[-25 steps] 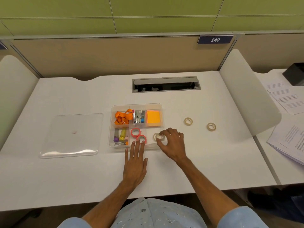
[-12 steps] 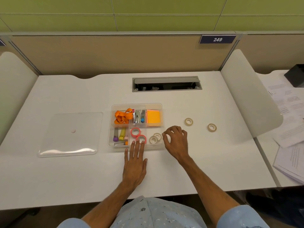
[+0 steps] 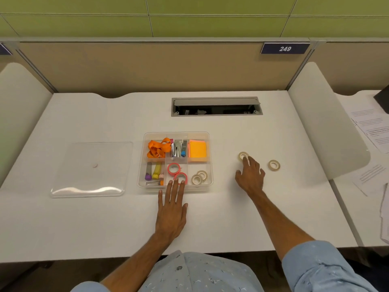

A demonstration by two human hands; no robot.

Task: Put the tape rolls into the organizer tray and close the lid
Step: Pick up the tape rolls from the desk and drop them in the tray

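Right hand, fingers spread loose (grasping nothing), touches a small beige tape roll on the white table, right of the clear plastic organizer tray.

Office cubicle, pretty standard setup

White bench with a grey cable hatch cut in near the back; tan partition panel behind it with a blue "249" tag; green wall above; rounded white dividers either side; even, soft light.
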